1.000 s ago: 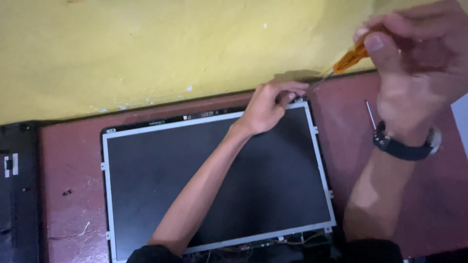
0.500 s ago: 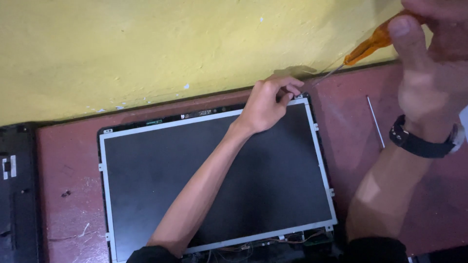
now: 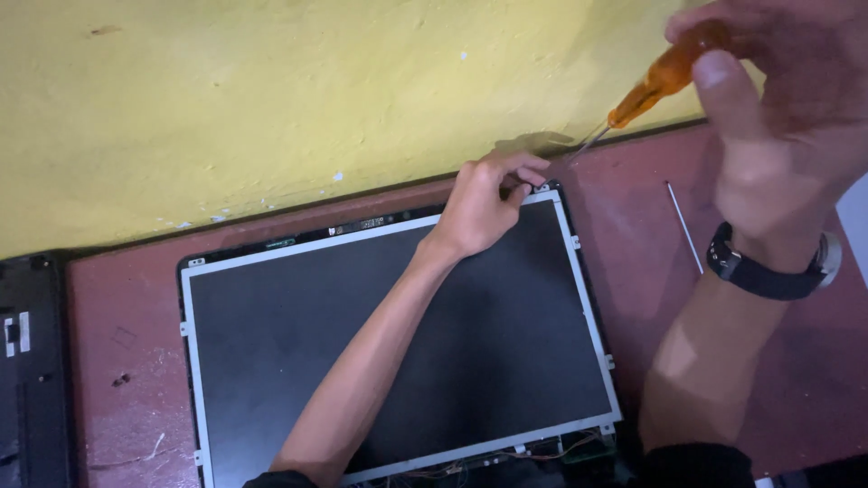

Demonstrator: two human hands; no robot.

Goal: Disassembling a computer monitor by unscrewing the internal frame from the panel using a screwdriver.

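Two hands are in play, and everything turns on the bare screen panel (image 3: 398, 343) lying flat on the reddish table (image 3: 127, 361). Off the panel's left edge sits a dark slab of casing (image 3: 32, 361), touched by nobody. On the panel itself, the front bezel is already off: you can see the metal frame and side brackets exposed all round, and loose wires at the lower right corner (image 3: 561, 447), so the stripping looks well along. Your left hand (image 3: 484, 203) reaches across the glass to the panel's top right corner, fingers curled and pinched on something small at the frame there; what it is, a screw or a tab, is too small to tell. Up and to the right of that corner, your right hand (image 3: 768, 117) is raised off the table, fingers wrapped around the orange handle of a screwdriver (image 3: 646, 90), its tip hanging in the air just above the corner, not seated in anything. To the right of the panel, a thin metal rod (image 3: 684, 226) lies on the table, apart from both hands. By my read, the panel is yet to come out of the back cover.
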